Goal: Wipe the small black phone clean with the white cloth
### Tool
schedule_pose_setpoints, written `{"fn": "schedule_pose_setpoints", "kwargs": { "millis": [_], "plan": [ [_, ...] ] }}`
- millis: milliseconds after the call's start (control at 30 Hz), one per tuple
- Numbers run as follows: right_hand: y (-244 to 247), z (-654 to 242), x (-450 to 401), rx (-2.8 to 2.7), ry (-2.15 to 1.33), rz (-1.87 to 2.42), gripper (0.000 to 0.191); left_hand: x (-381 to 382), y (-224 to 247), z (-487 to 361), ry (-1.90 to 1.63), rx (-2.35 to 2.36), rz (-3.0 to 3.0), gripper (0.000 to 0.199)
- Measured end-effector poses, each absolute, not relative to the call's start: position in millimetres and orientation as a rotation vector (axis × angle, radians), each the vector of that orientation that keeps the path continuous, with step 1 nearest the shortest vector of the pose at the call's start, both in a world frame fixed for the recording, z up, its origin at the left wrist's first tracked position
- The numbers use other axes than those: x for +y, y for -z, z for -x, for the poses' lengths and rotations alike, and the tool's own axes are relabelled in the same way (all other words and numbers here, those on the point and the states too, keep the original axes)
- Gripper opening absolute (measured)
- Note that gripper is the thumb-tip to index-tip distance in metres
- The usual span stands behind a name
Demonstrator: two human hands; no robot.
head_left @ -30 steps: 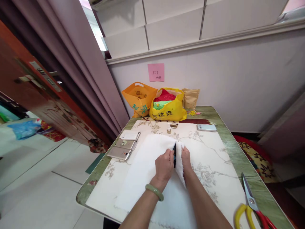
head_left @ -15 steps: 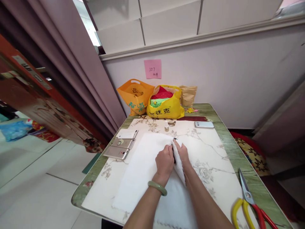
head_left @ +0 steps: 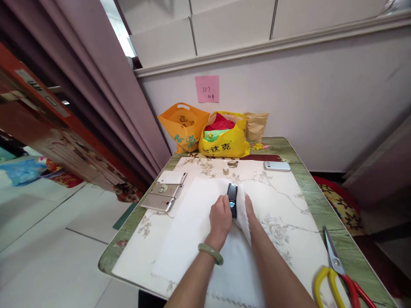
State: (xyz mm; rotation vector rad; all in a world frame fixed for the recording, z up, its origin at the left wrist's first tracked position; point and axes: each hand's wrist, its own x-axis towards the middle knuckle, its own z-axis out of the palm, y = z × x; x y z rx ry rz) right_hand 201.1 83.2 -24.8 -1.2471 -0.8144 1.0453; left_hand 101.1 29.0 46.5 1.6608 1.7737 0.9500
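Note:
A black keypad mobile phone stands tilted up, its screen and keys facing me. My left hand, with a green bangle on the wrist, is closed on the phone's left edge. A white cloth lies spread on the table, and its lifted right part is folded up against the phone's right side. My right hand is closed around that raised fold from behind, its fingers mostly hidden by the cloth.
Several phones lie about: a stack of pale ones at left, a silver one at back right. Scissors with yellow and red handles lie at the right edge. A small bottle, an orange bag and a yellow bag stand behind.
The black phone's front has come into view, where before it was mostly covered by hands and cloth. My right hand has slipped behind the raised cloth fold.

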Motion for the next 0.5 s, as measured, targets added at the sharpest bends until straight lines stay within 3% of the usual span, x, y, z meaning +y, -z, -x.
{"fn": "schedule_pose_setpoints", "kwargs": {
  "millis": [233,500],
  "plan": [
    [7.9,-198.3,76.0,-0.823,-1.195,1.322,0.055,51.6,-53.5,-84.0,-0.801,1.504,-1.674,0.048],
    [-3.1,-179.0,62.6,-1.062,-1.060,1.329,0.051,68.9,-55.9,-91.6,-1.021,1.940,-1.609,0.048]
  ]
}}
